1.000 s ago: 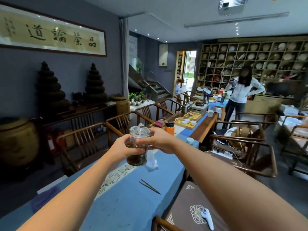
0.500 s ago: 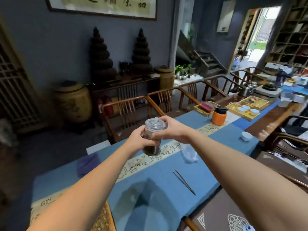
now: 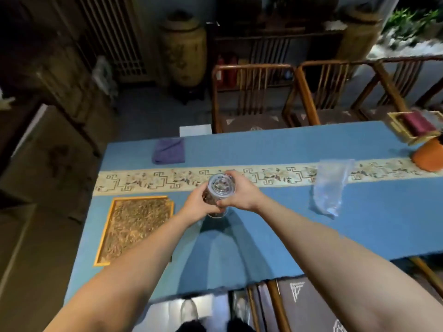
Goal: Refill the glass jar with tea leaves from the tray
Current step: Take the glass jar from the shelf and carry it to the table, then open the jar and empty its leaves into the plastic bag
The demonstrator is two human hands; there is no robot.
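I hold a clear glass jar [image 3: 219, 188] with a glass lid over the blue table [image 3: 263, 236], seen from above. Dark tea leaves show at its bottom. My left hand [image 3: 196, 207] grips the jar's body from the left. My right hand [image 3: 239, 195] curls round its upper part by the lid. A yellow-rimmed tray [image 3: 134, 226] full of loose tea leaves lies flat on the table, just left of the jar.
A clear plastic bag [image 3: 330, 188] lies to the right and a purple cloth [image 3: 169, 150] at the far left. An orange pot [image 3: 429, 156] and a bamboo tray [image 3: 412, 127] sit at the right edge. Wooden chairs [image 3: 254, 97] line the far side.
My view has swung down and left from the room to the table. The jar has come lower in both hands, and the tray of tea leaves has come into sight.
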